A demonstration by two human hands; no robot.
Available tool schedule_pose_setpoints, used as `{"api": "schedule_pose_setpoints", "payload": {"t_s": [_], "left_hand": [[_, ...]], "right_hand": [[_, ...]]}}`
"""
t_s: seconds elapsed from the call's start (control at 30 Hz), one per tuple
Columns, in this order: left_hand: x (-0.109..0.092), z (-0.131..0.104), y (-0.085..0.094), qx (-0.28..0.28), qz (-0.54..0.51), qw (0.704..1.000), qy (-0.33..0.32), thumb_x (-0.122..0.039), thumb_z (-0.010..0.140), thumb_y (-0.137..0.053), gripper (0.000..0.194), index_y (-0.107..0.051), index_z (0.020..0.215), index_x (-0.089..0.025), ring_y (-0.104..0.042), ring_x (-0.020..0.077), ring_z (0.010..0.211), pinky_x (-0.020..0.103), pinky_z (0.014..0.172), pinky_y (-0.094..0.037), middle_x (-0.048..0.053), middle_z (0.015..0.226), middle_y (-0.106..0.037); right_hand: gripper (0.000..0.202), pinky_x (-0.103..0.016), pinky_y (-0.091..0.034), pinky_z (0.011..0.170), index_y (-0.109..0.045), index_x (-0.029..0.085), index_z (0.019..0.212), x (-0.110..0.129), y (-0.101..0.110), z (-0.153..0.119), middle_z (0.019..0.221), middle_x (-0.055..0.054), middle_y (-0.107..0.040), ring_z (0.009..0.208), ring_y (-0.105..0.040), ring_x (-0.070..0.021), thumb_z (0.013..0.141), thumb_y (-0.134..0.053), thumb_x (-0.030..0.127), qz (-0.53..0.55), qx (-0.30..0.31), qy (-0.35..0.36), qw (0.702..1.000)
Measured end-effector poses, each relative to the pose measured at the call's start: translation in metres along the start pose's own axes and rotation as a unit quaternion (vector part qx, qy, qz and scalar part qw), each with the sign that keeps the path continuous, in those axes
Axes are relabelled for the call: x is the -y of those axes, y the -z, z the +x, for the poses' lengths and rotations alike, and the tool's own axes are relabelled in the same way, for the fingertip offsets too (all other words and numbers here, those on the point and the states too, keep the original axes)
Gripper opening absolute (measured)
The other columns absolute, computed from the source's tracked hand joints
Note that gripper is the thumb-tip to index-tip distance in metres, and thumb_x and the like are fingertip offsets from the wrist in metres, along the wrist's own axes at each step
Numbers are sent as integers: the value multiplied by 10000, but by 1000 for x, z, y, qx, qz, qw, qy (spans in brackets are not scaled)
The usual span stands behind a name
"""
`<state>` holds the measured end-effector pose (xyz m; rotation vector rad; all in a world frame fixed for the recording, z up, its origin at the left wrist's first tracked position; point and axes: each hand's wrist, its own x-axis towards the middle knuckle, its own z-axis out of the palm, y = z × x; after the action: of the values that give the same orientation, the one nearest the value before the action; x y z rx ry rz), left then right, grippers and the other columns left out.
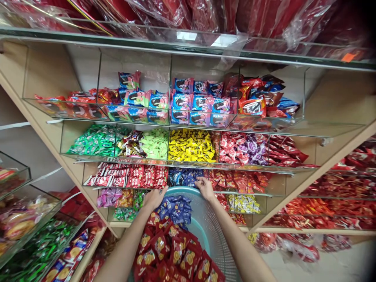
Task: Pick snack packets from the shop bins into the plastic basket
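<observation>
both hands (154, 197) on basket rim (182, 190)

Left hand (154, 197) fingertips hidden behind rim of pale teal plastic basket (205, 223). Basket bottom cut off by lower edge. Print on small blue candy packets (176, 209) too small to read.

light: bright, even, from above | glare: glass shelf edges (188, 36) | edges: wide-angle bending, corners soft | centre: sharp
</observation>
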<state>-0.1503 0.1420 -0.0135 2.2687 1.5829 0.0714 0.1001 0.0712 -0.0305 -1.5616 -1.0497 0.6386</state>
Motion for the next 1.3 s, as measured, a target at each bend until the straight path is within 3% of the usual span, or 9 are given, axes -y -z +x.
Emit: {"api": "schedule_pose_setpoints", "payload": {"t_s": [0.17,0.37,0.5,0.7,0.9,1.1,1.3], "left_hand": [[3,3,-3,-2,2,1000,-5,-694,704,-76,770,-619,823,-162,-577,277,785,379,695,-404,139,850,-626],[1,2,-2,-1,4,1000,0,-707,690,-63,788,-620,813,-162,-574,281,779,382,684,-404,141,840,-623],[0,1,-2,0,-7,1000,9,-727,670,-37,818,-617,787,-163,-572,278,763,392,684,-400,137,831,-621],[-1,0,-3,-7,-11,1000,17,-744,650,-15,849,-610,773,-151,-566,296,781,399,687,-400,146,830,-620],[-4,-3,2,8,-29,999,32,-731,664,-17,842,-618,797,-157,-572,280,768,384,674,-402,141,832,-624],[-2,-3,0,3,-21,999,26,-701,695,-36,809,-626,801,-157,-575,277,788,381,697,-402,139,859,-624],[-1,-2,-1,4,-15,1000,27,-689,704,-28,814,-627,807,-147,-570,289,813,392,713,-397,151,857,-621]], "right_hand": [[492,-198,-328,452,-510,101,1003,10,2,-10,572,41,-472,457,-389,-71,643,-556,434,90,-5,-7,996],[517,-213,-396,533,-467,134,1125,30,-6,-31,717,-3,-506,542,-449,-81,697,-522,420,118,-44,14,992],[529,-222,-403,559,-459,137,1136,46,-15,-43,711,2,-509,553,-452,-81,695,-534,419,128,-11,16,992],[283,-214,-407,543,-534,177,876,59,-26,-57,712,-7,-539,568,-477,-95,707,-529,404,119,53,24,991],[163,-203,-371,494,-508,191,795,64,-38,-72,572,19,-544,509,-478,-103,739,-478,341,23,137,64,988],[45,-212,-406,614,-492,184,709,68,-45,-81,838,-21,-552,696,-509,-110,717,-457,211,-7,178,140,974],[108,-219,-391,698,-504,185,739,62,-56,-87,904,-31,-522,806,-500,-112,724,-416,125,-54,195,227,953]]}}
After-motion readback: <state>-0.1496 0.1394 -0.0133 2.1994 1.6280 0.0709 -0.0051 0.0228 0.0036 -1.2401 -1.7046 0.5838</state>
